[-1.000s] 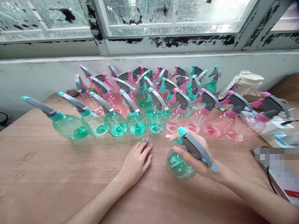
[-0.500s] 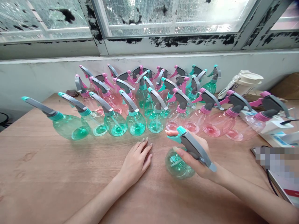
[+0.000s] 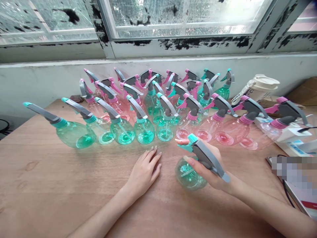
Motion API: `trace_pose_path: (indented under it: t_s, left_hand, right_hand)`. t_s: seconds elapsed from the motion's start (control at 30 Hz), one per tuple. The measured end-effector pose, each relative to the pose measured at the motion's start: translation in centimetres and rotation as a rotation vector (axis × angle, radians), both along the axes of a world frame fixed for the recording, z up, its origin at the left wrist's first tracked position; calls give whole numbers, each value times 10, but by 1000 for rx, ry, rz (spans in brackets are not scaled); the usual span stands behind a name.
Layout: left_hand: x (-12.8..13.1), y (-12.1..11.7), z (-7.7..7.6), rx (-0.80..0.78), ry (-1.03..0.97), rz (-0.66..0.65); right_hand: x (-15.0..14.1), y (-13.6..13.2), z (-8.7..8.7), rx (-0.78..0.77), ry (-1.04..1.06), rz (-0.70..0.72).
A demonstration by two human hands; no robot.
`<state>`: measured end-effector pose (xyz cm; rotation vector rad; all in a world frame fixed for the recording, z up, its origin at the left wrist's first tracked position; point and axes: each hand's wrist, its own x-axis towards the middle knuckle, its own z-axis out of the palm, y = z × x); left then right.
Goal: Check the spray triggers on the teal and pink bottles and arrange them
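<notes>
My right hand is wrapped round the neck of a green spray bottle with a grey and teal trigger head; its fingers partly hide the neck. My left hand lies flat on the wooden table, fingers stretched out, holding nothing. Just beyond my fingertips stands a front row of spray bottles. Those on the left are green, such as the green spray bottle; those on the right are pink, such as the pink spray bottle. More pink and green bottles crowd behind them.
At the back right a cream lidded cup stands near a brown box. A white power strip with cables lies at the right, by a partly blurred flat object. A white wall and windows rise behind the table.
</notes>
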<state>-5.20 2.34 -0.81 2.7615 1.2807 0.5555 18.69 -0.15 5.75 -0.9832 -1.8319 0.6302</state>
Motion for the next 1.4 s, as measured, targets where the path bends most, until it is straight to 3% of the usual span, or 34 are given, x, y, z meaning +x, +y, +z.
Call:
trace_pose_path:
  t_s: [0.33,1.03,1.2,1.3,1.4]
  left_hand:
    - [0,1,-1,5,1,-2]
    - [1,0,0,-53,-6,8]
    - [-6,-11,22,-232,-29,-40]
    - [-22,-28,42,-386,-78,-85]
    - [-43,-51,51,-449,-197,-48]
  right_hand:
    - [0,4,15,-12,-39,44]
    - [-3,3,4,27,41,62]
    - [-25,5,1,19,110,47]
    - [-47,6,2,2,129,67]
    - [-80,7,5,-9,131,134]
